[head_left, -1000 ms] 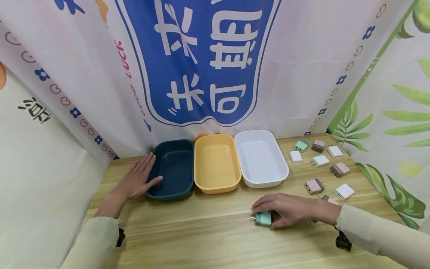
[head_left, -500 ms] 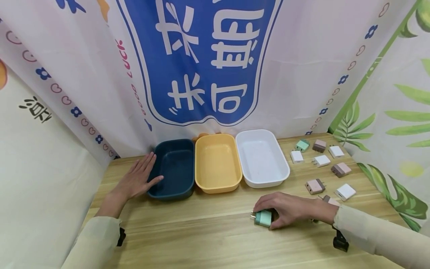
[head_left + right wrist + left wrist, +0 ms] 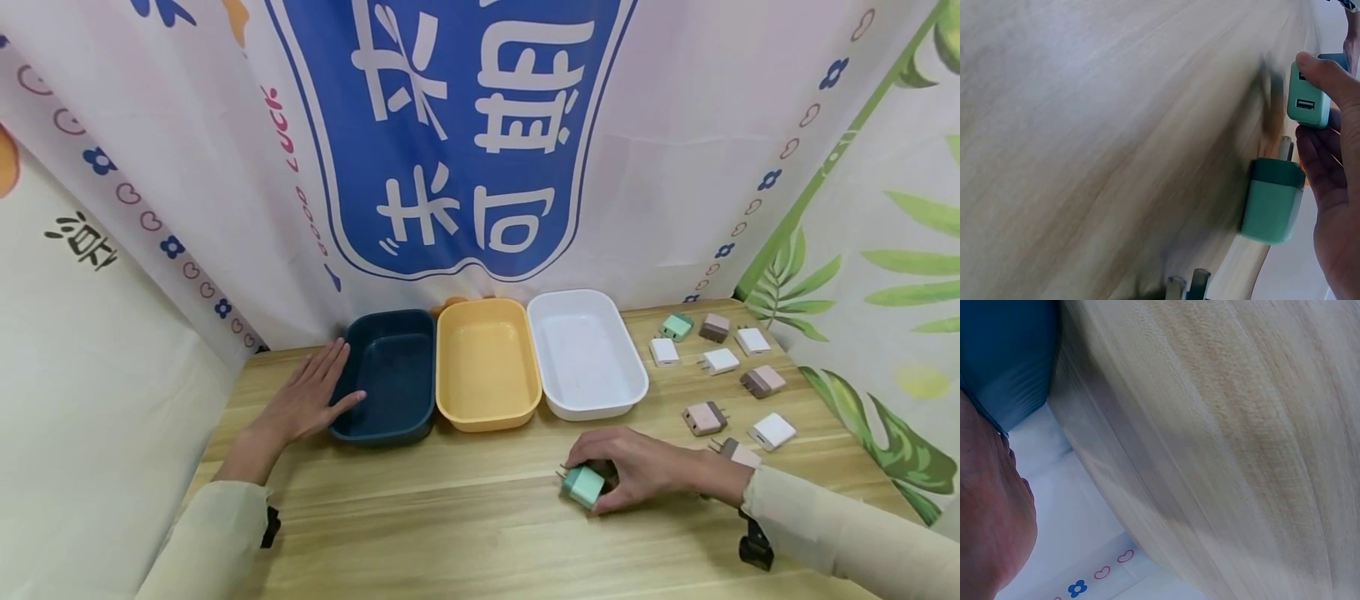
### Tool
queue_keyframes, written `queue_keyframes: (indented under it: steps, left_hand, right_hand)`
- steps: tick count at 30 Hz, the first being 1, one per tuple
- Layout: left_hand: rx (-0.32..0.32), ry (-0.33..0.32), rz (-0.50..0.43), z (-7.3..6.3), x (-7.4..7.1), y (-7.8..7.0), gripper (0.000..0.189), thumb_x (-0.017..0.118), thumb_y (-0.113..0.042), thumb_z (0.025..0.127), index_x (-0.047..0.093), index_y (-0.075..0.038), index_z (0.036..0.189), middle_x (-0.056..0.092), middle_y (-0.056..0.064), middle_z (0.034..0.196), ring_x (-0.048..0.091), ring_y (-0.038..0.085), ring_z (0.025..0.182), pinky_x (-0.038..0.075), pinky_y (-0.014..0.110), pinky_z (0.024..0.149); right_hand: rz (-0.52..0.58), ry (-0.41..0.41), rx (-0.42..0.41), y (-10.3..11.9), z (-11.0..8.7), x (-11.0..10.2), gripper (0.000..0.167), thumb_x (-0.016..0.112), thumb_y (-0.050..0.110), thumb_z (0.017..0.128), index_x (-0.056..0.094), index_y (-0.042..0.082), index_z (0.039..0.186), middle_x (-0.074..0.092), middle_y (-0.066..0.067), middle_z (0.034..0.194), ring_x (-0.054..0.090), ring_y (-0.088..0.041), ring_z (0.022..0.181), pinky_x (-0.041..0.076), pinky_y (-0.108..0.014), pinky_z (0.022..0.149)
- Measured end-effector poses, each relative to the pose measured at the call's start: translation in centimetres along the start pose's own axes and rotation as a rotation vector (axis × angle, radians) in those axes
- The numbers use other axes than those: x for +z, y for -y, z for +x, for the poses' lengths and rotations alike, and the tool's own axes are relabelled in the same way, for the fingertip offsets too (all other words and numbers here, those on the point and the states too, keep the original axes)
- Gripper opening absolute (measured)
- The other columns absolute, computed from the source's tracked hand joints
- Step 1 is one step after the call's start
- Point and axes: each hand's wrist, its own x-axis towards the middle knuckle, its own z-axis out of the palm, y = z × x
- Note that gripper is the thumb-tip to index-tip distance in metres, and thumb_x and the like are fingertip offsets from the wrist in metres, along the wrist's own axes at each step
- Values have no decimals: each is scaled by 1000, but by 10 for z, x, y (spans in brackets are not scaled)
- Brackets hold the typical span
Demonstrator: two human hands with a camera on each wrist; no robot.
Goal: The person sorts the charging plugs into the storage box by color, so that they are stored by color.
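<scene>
Left hand [image 3: 302, 400]: straight-fingered at dark-blue tray [image 3: 393, 375] | right hand [image 3: 628, 468]: pinching green charger [image 3: 583, 485] between thumb and fingers | best: firm grip on its sides, prong end free

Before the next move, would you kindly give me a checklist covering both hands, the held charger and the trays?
1. Grip of the right hand on the green charger: ok, it is pinched.
2. Prongs pointing away from that hand: ok.
3. Green charger clear of the table: cannot tell.
4. Left hand on the dark blue tray: ok, at its left side.
5. Yellow tray and white tray upright: ok.
6. Second green charger plainly visible in the head view: not ok, the right arm hides most or all of it.
</scene>
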Motion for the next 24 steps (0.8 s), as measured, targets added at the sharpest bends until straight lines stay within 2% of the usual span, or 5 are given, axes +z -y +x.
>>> queue_keyframes:
  steps: [9, 14, 18, 24]
  left_hand:
    - [0, -5, -1, 0, 0, 0, 98, 45, -65, 107, 6, 0, 169, 4, 23, 177, 8, 45, 162, 8, 65, 130]
    - [4, -23, -6, -1, 2, 2, 98, 45, -65, 106, 8, 0, 169, 5, 22, 177, 9, 44, 162, 9, 65, 129]
    - [6, -38, -5, -1, 3, 3, 98, 46, -65, 106, 9, -1, 169, 8, 23, 177, 11, 44, 162, 11, 65, 129]
    - [-2, -27, 6, 0, 3, 2, 98, 46, -65, 106, 8, -1, 169, 6, 22, 177, 11, 44, 162, 11, 65, 129]
  right_hand:
    - [-7, -47, -11, 3, 6, -1, 52, 94, 30, 83, 70, 9, 124, 71, 1, 121, 68, -6, 107, 62, -27, 86]
    - [-82, -106, -81, 7, 16, -7, 54, 96, 31, 79, 72, 7, 122, 74, -2, 118, 71, -12, 105, 61, -25, 91]
    - [-114, -145, -122, 10, 23, -13, 54, 95, 31, 80, 73, 7, 122, 75, -2, 116, 72, -13, 103, 61, -25, 89]
    - [-88, -142, -112, 13, 33, -21, 51, 94, 30, 82, 73, 8, 123, 75, -1, 117, 71, -12, 104, 61, -28, 89]
